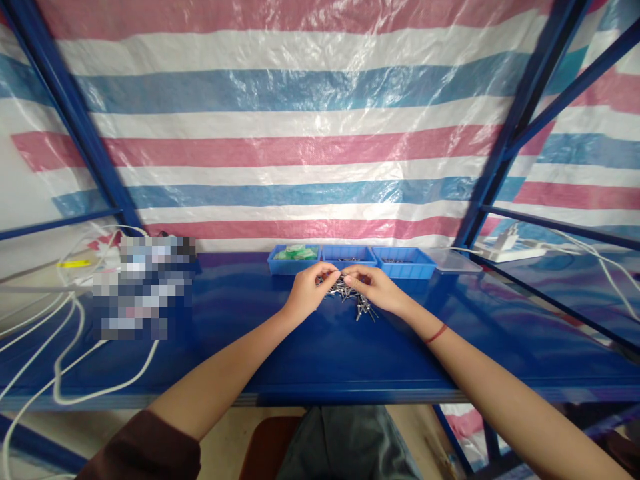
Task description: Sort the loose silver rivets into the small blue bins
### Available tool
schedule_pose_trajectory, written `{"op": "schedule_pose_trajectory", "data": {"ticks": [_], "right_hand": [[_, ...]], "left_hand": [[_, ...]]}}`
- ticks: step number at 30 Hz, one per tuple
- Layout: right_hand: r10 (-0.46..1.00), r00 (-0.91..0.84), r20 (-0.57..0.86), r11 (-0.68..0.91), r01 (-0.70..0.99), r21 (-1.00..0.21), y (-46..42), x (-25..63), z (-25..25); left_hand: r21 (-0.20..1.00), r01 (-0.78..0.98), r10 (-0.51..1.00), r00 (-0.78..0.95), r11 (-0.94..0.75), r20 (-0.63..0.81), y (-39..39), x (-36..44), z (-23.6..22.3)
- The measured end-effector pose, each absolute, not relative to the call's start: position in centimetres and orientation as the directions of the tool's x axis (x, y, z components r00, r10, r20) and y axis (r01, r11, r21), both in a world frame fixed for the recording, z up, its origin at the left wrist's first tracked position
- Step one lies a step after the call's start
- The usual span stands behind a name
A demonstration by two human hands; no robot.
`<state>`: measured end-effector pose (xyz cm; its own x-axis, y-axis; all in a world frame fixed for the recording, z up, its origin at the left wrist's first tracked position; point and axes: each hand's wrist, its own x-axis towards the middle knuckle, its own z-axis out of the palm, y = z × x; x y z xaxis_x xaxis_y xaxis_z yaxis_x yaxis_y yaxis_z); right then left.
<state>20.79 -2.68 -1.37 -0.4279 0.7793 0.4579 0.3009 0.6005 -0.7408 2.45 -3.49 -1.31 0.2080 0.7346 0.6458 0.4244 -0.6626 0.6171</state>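
My left hand (313, 288) and my right hand (373, 285) meet above the blue table, fingertips almost touching. Each has thumb and index finger pinched together. A small dark bit shows between the fingertips, but what either hand grips is too small to make out. Right under and in front of them lies a loose pile of thin silvery metal fasteners (367, 309), like rivets or screws; the hands hide part of it. Behind are three blue bins: a left bin (294, 269) with green-and-white packets, a middle bin (327, 250) and a right bin (407, 270) with small metal pieces.
A clear plastic lid (455, 261) lies right of the bins, near a white power strip (515, 250). White cables (65, 373) loop over the table's left side beside a blurred-out patch. Blue metal posts (525, 100) and a striped tarp (300, 147) enclose the back.
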Motion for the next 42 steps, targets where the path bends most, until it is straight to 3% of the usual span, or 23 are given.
{"op": "schedule_pose_trajectory", "data": {"ticks": [7, 11, 17, 23, 27, 31, 36, 42], "right_hand": [[0.765, -0.317, 0.56, 0.641, 0.297, -0.708, -2.3, 20.6, -1.7], [0.706, -0.275, 0.653, 0.7, 0.414, -0.582, -3.0, 20.6, -1.1], [0.66, -0.352, 0.663, 0.713, 0.57, -0.407, -3.5, 20.9, -0.4], [0.667, 0.036, 0.744, 0.463, 0.762, -0.452, -1.5, 23.8, 0.1], [0.648, 0.3, 0.7, 0.211, 0.812, -0.544, -0.1, 26.8, -0.1], [0.64, 0.411, 0.649, 0.053, 0.819, -0.571, 0.7, 28.6, -0.6], [0.676, 0.341, 0.653, 0.152, 0.803, -0.576, 0.7, 27.9, -0.7], [0.8, 0.079, 0.595, 0.33, 0.771, -0.545, -0.2, 25.4, -0.7]], "left_hand": [[0.603, 0.426, 0.722, 0.208, -0.675, 0.66, -3.3, 2.4, -1.4], [0.611, 0.435, 0.739, 0.239, -0.661, 0.629, -2.9, 2.3, -1.8], [0.601, 0.488, 0.773, 0.359, -0.633, 0.523, -2.5, 2.2, -2.8], [0.423, 0.525, 0.674, 0.563, -0.738, 0.477, -3.3, 2.4, -2.8], [0.28, 0.491, 0.565, 0.715, -0.825, 0.412, -4.3, 2.6, -2.4], [0.191, 0.45, 0.488, 0.787, -0.872, 0.376, -4.7, 2.8, -2.4], [0.217, 0.445, 0.494, 0.753, -0.869, 0.434, -4.1, 2.9, -2.6], [0.196, 0.515, 0.543, 0.708, -0.835, 0.452, -3.3, 2.7, -3.1]]}}
